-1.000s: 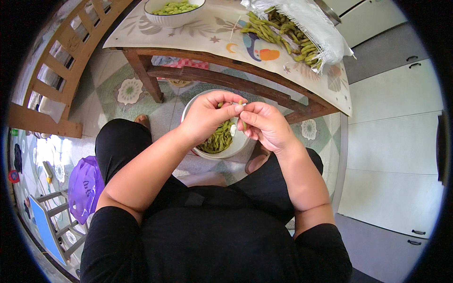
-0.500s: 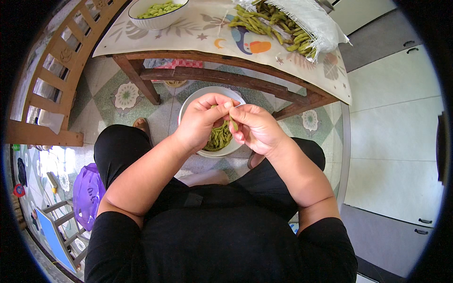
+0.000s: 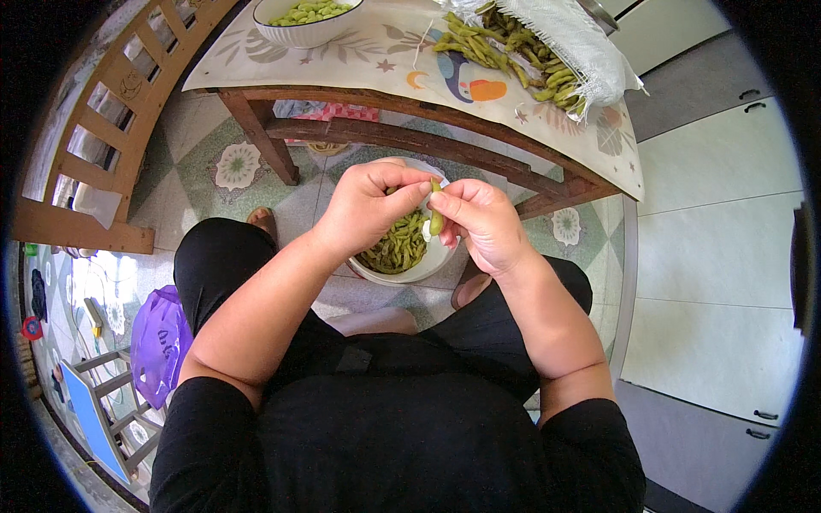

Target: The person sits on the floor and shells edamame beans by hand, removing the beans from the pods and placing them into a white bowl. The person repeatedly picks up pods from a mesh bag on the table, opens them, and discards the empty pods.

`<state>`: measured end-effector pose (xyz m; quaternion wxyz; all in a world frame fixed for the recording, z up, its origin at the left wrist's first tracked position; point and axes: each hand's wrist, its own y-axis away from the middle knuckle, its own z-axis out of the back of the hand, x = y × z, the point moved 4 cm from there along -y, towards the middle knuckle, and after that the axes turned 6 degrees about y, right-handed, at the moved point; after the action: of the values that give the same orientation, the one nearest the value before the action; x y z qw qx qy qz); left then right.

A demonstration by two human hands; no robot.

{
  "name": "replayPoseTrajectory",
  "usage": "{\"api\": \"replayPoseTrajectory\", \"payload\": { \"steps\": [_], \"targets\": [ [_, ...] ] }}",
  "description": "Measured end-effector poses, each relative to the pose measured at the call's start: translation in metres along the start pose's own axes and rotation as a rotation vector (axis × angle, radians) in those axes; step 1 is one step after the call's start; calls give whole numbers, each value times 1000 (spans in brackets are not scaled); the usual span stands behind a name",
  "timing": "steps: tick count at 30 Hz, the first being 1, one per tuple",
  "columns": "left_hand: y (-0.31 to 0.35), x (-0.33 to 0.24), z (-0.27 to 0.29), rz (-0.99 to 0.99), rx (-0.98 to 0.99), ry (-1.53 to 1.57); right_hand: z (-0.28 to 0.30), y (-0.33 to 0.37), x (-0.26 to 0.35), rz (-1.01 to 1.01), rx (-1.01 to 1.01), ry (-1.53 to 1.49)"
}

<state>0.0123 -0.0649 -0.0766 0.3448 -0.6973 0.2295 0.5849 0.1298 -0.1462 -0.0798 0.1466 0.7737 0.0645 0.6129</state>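
Between my two hands is a green soybean pod [image 3: 436, 214], pinched near its upper end. My left hand [image 3: 374, 203] grips that end between thumb and forefinger. My right hand [image 3: 479, 221] holds the pod from the other side with thumb and fingers, and the lower part of the pod shows below. Beneath both hands a white basin [image 3: 434, 256] stands on the floor with many green pods [image 3: 395, 248] in it. My hands hide the basin's upper part.
A cloth-covered table [image 3: 359, 73] stands ahead. On it are a white bowl [image 3: 308, 32] of shelled beans and a white woven sack [image 3: 564, 43] spilling pods [image 3: 505, 51]. A wooden railing [image 3: 94, 128] and a purple bag [image 3: 160, 346] are at left, cabinets [image 3: 710, 248] at right.
Both hands have shifted slightly to the right. The pod now stands more upright and shows more between my fingers. The view has moved a little.
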Motion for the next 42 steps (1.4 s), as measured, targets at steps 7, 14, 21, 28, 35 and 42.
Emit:
{"api": "replayPoseTrajectory", "payload": {
  "steps": [7, 14, 21, 28, 35, 42],
  "targets": [
    [1, 7, -1, 42, -2, -1, 0, 2, 0, 17, -9, 87],
    [3, 10, -6, 45, -43, -30, -4, 3, -2, 27, -19, 64],
    [13, 19, -19, 392, -168, 663, -6, 1, -4, -11, 113, -60],
    [11, 14, -19, 397, -82, 812, 1, -7, -7, -77, 264, -264],
    [13, 26, -25, 400, 74, 1071, -3, -5, -8, -36, 330, -272],
    [13, 17, -22, 382, 39, 956, -6, -2, -7, 16, 345, -312]
  ]
}}
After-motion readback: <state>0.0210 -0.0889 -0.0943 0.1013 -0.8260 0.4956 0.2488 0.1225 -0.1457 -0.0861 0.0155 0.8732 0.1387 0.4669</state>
